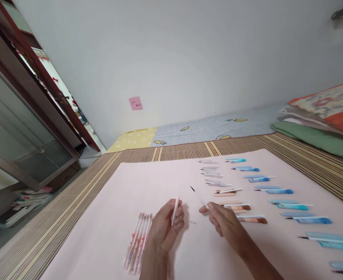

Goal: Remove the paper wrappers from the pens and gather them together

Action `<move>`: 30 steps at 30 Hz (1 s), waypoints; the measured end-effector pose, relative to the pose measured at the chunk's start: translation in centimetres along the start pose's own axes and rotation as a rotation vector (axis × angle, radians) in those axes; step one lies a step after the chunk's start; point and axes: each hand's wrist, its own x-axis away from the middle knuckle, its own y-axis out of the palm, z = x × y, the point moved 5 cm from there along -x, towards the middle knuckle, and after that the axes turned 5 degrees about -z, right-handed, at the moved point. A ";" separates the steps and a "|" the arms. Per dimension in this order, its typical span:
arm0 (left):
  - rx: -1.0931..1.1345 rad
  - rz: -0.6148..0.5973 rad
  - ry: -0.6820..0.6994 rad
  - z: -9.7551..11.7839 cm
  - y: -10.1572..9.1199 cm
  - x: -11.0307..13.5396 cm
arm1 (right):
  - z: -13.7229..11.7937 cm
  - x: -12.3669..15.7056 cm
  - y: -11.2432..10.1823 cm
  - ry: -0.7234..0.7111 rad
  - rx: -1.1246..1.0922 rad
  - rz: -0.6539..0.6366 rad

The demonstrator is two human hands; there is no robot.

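My left hand (168,223) is closed around a pale peach pen barrel (175,210), which stands up at a slant between thumb and fingers. In my right hand (222,217), thumb and forefinger pinch a thin whitish stick (204,203) that looks like a pen refill. A small dark tip (192,188) shows beyond it, in line with it; whether they are joined I cannot tell. Below, between the hands, lies a tiny pale piece (192,222). Several pens with pink and red patterns (138,243) lie side by side left of my left hand.
A pink sheet (101,217) covers much of the striped mat (72,202). Disassembled blue pen parts (302,219) form a column at right, beside brown-and-peach parts (250,219) and pale lilac ones (213,175). Folded bedding (320,140) is piled at far right, against the wall.
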 end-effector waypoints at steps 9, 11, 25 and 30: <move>0.505 -0.011 -0.012 1.0 0.4 0.6 | -1.2 0.1 0.2 -0.060 0.215 -0.056; 0.466 -0.003 -0.002 1.2 0.5 0.7 | -1.4 0.1 0.0 -0.067 0.244 -0.056; 0.031 0.094 0.239 3.2 0.6 1.4 | -5.8 1.7 -1.1 -0.134 0.475 0.124; -0.029 0.082 0.245 3.3 1.0 1.5 | -6.4 1.9 -0.8 -0.188 0.534 0.121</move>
